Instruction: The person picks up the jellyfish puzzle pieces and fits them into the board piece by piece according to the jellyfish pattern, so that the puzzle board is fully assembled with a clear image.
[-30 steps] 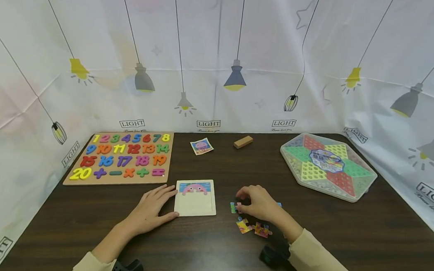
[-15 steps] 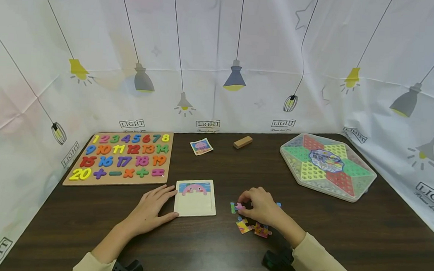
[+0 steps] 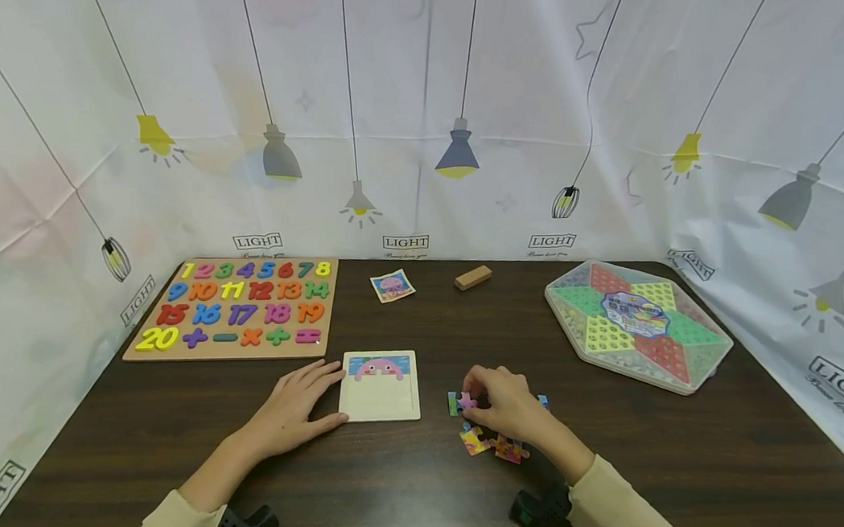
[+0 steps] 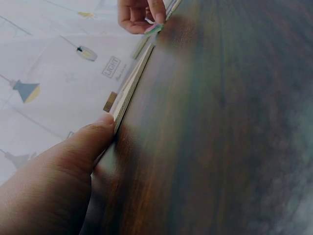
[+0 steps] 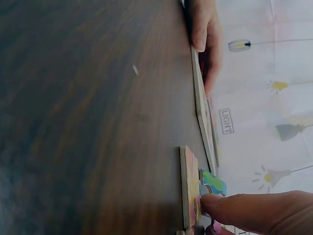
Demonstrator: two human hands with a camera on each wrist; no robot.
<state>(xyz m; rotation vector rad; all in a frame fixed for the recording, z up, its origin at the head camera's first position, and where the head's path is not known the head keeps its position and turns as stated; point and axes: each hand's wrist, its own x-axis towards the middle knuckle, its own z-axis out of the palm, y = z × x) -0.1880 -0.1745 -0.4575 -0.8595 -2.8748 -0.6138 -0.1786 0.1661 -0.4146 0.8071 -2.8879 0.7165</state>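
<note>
My left hand lies on the table with fairly straight fingers. Its fingertips and thumb touch the left edge of a square wooden puzzle tray, whose top strip shows a pink cartoon face on blue. To the tray's right, my right hand pinches a pink jigsaw piece between thumb and fingers. Green and blue show beside the thumb in the right wrist view; whether they belong to the same piece I cannot tell. Nearer me lie a yellow jigsaw piece and an orange-pink one. A blue piece is partly hidden behind my right hand.
A number board stands at the back left. Behind the tray are a small picture card and a wooden block. A hexagonal Chinese checkers box lies at the right. A printed curtain borders the table.
My right hand has shifted very slightly right, and its fingers have closed on the pink piece, which shows more clearly. The left hand and the tray have stayed in place.
</note>
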